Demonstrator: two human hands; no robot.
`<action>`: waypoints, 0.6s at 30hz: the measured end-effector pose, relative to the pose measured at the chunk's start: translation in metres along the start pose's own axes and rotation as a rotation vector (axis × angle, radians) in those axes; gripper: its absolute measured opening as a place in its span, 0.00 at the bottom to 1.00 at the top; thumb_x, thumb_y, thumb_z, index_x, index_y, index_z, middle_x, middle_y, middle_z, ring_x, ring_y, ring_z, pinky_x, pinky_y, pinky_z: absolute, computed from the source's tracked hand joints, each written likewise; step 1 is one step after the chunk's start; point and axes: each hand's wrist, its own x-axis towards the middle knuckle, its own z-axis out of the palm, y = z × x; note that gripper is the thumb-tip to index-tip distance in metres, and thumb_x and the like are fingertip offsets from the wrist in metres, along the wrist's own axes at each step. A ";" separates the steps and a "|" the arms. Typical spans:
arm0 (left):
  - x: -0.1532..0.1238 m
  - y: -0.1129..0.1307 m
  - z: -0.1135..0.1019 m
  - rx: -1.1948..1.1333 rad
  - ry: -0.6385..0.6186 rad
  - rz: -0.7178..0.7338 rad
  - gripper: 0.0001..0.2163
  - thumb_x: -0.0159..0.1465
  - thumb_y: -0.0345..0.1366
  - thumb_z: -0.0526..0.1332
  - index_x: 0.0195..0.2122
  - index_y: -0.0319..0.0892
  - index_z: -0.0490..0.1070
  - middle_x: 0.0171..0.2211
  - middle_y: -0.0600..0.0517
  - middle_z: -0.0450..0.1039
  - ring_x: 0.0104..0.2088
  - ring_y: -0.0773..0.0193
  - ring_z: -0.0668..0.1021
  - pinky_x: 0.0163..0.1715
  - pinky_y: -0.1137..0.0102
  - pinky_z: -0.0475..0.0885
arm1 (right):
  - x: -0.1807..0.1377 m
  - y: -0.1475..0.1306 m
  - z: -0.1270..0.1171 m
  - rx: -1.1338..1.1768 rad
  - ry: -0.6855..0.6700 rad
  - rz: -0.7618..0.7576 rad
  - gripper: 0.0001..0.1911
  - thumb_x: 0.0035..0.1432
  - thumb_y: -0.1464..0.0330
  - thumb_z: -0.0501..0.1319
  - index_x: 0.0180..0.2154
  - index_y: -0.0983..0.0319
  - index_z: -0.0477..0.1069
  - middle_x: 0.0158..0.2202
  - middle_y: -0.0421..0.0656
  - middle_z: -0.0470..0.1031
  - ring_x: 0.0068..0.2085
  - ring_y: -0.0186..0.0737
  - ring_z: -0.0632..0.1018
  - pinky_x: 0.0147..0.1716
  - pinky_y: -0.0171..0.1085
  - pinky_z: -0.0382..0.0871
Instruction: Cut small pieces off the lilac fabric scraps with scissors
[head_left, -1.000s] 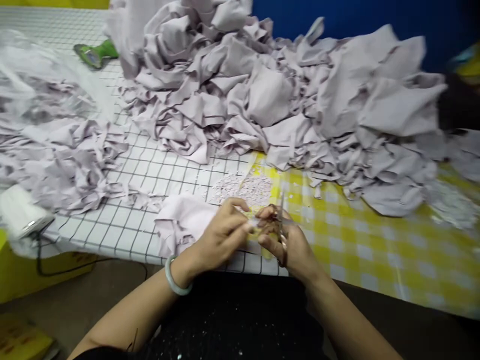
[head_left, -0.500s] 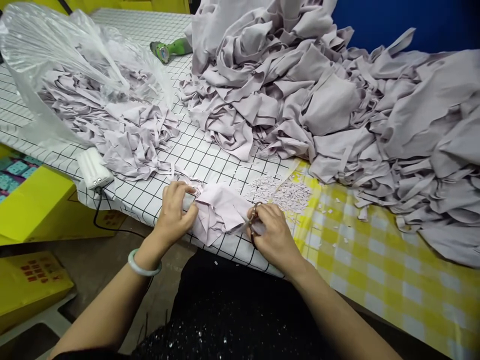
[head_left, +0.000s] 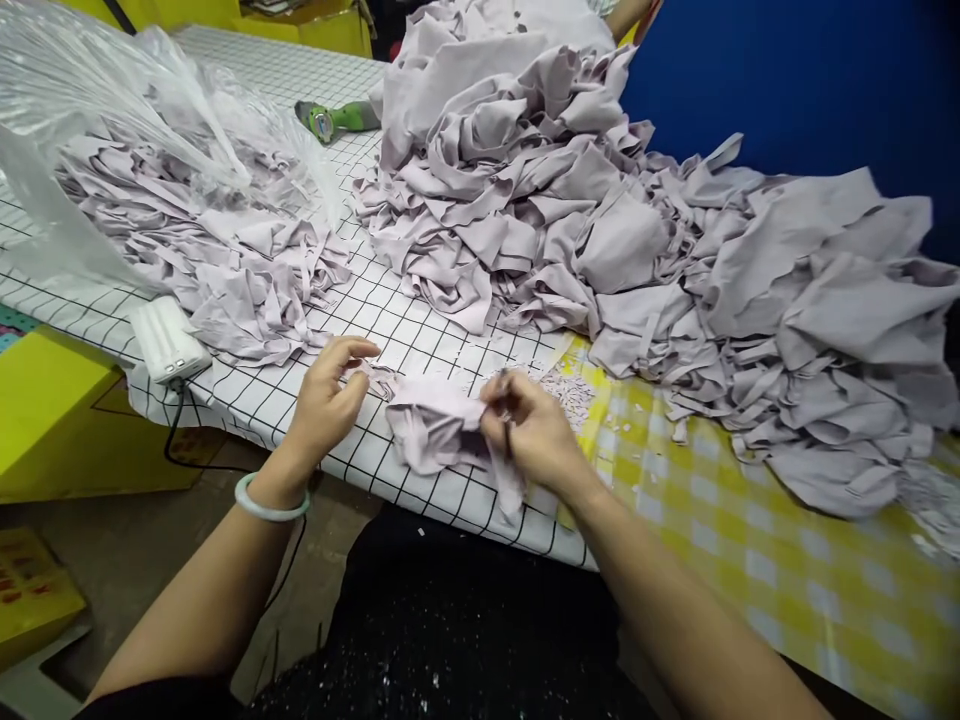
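Observation:
A small piece of pale lilac cloth (head_left: 431,425) lies crumpled at the table's near edge, on the black-grid covering. My right hand (head_left: 529,435) is closed on its right end, with small scissors partly hidden in the fingers. My left hand (head_left: 326,400), wearing a pale green bangle on the wrist, hovers just left of the cloth with fingers loosely curled and apart, holding nothing. A patch of tiny lilac clippings (head_left: 566,390) lies just beyond my right hand.
A big heap of lilac cloth strips (head_left: 600,220) fills the back and right. A clear plastic bag (head_left: 112,130) with more strips lies left. A white power bank (head_left: 166,340) with a cable sits at the left edge. A green tool (head_left: 337,118) lies far back. Yellow boxes (head_left: 52,420) stand below.
My left hand has let go of the cloth and lifted slightly away. My right hand has bunched the cloth's right end. The view has shifted a little.

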 end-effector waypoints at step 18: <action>-0.011 0.074 0.065 -1.150 -1.062 -0.122 0.13 0.64 0.46 0.66 0.43 0.44 0.77 0.36 0.45 0.79 0.37 0.54 0.83 0.41 0.59 0.81 | -0.013 -0.130 -0.094 0.410 0.535 -0.105 0.14 0.45 0.63 0.76 0.29 0.47 0.71 0.36 0.38 0.74 0.43 0.46 0.78 0.38 0.40 0.75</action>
